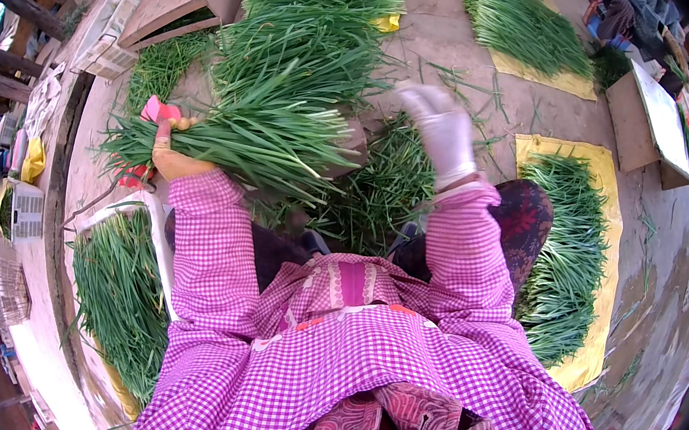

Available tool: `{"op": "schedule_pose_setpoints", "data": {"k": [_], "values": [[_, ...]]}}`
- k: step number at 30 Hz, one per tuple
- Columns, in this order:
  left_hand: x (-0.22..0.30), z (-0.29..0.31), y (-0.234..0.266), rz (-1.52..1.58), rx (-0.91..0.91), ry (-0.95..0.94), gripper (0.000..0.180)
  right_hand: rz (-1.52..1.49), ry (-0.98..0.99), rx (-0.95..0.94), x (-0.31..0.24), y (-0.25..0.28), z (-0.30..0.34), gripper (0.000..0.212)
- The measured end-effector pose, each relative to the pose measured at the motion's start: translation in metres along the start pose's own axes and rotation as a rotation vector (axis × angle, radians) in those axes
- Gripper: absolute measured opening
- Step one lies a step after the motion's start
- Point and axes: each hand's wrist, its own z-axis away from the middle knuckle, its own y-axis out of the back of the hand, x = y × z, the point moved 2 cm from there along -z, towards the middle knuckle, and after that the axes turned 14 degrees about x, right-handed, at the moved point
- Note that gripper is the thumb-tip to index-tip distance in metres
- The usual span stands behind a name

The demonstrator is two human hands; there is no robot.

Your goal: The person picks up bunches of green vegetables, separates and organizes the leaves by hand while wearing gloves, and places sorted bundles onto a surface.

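Note:
My left hand (171,142), with an orange-tan covering and a bit of red-pink at the fingers, is closed round a bunch of green chives (259,140). The leaf tips fan out to the left, while the paler stem ends point right. My right hand (437,127) wears a white glove and is raised to the right of the bunch, apart from it. Motion smears its fingers, so their pose is unclear. Between my feet, below both hands, lies a loose heap of chive leaves (386,190).
Long rows of chives (311,30) stretch ahead of me. More lie on a yellow sheet (607,247) to my right and in a white-rimmed crate (163,253) at my left. Cardboard boxes (186,2) stand far left and far right. Another person (636,14) sits at the far right.

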Motion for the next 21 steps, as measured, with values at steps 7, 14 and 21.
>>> {"op": "schedule_pose_setpoints", "data": {"k": [7,14,21], "values": [[-0.031,0.03,-0.001,-0.037,-0.141,0.036,0.015,0.389,0.543,-0.186,-0.026,-0.078,0.071,0.02],[-0.025,0.03,-0.003,0.013,-0.213,0.007,0.015,0.819,0.702,0.022,0.003,-0.063,0.046,0.012],[-0.006,0.01,0.007,0.072,-0.211,0.035,0.008,0.959,0.404,0.029,0.042,-0.023,0.007,0.015]]}}
